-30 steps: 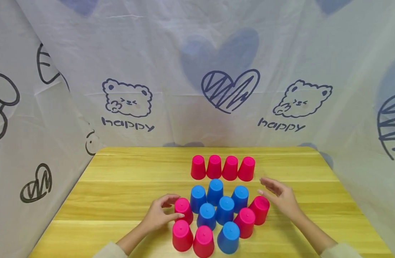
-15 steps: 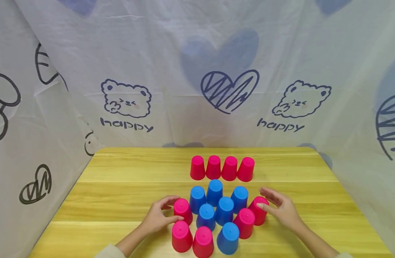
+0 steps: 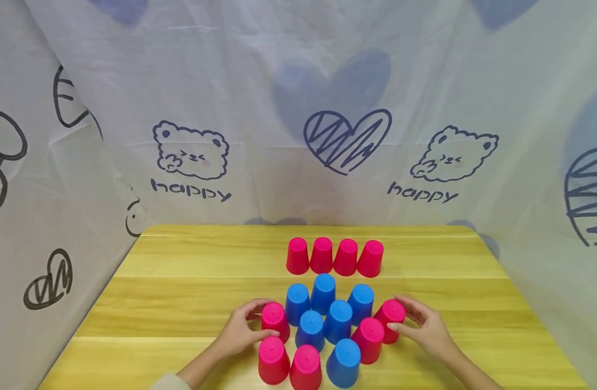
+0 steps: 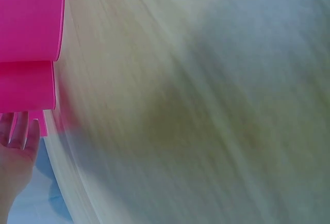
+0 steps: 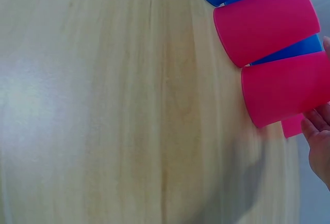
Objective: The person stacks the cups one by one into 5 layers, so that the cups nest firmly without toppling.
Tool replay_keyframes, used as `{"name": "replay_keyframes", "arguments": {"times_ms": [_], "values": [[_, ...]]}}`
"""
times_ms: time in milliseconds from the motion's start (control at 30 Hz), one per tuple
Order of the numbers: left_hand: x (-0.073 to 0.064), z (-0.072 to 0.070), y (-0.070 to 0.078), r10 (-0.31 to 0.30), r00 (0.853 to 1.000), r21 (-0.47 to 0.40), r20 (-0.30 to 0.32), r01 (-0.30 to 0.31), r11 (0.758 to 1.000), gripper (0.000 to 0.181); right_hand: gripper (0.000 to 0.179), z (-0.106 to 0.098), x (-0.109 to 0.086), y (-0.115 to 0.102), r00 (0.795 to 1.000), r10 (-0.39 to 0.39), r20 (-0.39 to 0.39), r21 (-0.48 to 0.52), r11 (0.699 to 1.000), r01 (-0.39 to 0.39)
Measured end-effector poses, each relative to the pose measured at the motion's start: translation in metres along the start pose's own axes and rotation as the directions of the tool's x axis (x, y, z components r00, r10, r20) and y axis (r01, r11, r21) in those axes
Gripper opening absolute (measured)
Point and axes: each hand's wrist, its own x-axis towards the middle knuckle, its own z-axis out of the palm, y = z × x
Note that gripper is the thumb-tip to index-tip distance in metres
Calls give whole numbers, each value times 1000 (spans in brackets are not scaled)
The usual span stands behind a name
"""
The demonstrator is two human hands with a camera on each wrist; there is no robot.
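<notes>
Upside-down plastic cups in pink and blue stand on the wooden table. My left hand [image 3: 237, 330] grips a pink cup [image 3: 275, 317] at the cluster's left side, thumb in front and fingers behind. In the left wrist view, the fingers [image 4: 20, 131] reach against that cup's side. Across the cluster, my right hand [image 3: 427, 327] holds another pink cup [image 3: 393, 313] between thumb and fingers. The right wrist view has this pink cup [image 5: 286, 87] lying along the palm side, with part of the hand cut off by the frame edge.
Several blue cups [image 3: 338, 319] stand between the hands. Nearer me are pink cups [image 3: 274, 357] and a blue cup [image 3: 344, 363]; one pink cup [image 3: 368, 338] adjoins the right-held one. A row of pink cups [image 3: 322, 254] stands farther back, before a printed white cloth [image 3: 269, 162].
My right hand has come down and toward me onto the right pink cup, its thumb now against the cup. My left hand stays around its cup. The cups keep their places.
</notes>
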Motion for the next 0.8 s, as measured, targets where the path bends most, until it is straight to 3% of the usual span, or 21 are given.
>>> {"name": "replay_keyframes", "arguments": {"times_ms": [233, 633, 800], "values": [[2, 0, 1, 14, 1000, 18, 5, -15, 1000, 53, 53, 1, -2, 4, 1000, 15, 0, 1, 1000, -15], [1, 0, -1, -20, 999, 10, 30, 20, 1000, 51, 47, 3, -2, 9, 999, -30, -20, 28, 999, 30], [0, 1, -1, -7, 1000, -8, 27, 8, 1000, 50, 45, 2, -3, 9, 998, -56, -40, 33, 998, 57]]}}
